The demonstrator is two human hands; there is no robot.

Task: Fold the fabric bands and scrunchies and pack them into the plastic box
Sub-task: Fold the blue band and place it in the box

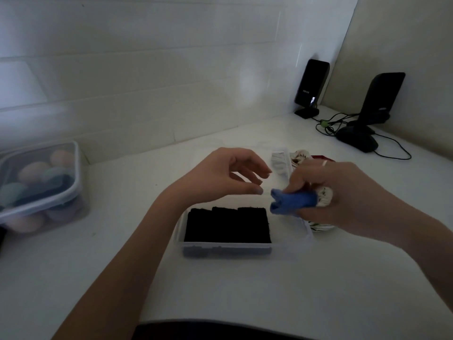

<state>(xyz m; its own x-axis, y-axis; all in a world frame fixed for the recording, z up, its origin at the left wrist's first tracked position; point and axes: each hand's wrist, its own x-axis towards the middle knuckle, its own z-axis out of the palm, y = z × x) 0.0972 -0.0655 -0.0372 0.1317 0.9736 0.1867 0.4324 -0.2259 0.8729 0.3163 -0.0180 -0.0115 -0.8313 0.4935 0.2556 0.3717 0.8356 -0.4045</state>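
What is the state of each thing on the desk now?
plastic box: open, partly filled.
black bands: folded, packed in the box.
blue band: folded, held over the box.
right hand: closed on the blue band.
left hand: open, empty.
lidded container: closed, full.

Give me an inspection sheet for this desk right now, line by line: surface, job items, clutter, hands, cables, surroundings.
Surface: white desk, dimly lit.
Job's things: open clear plastic box, left part filled with folded black bands; blue band held above its empty right end; white patterned fabric behind that hand; white fabric pieces beyond the box.
Clutter: lidded container of pastel items at far left.
Hands: left hand open, empty; right hand gripping the blue band.
Cables: black cables loose by two black speakers.
Surroundings: white tiled wall.
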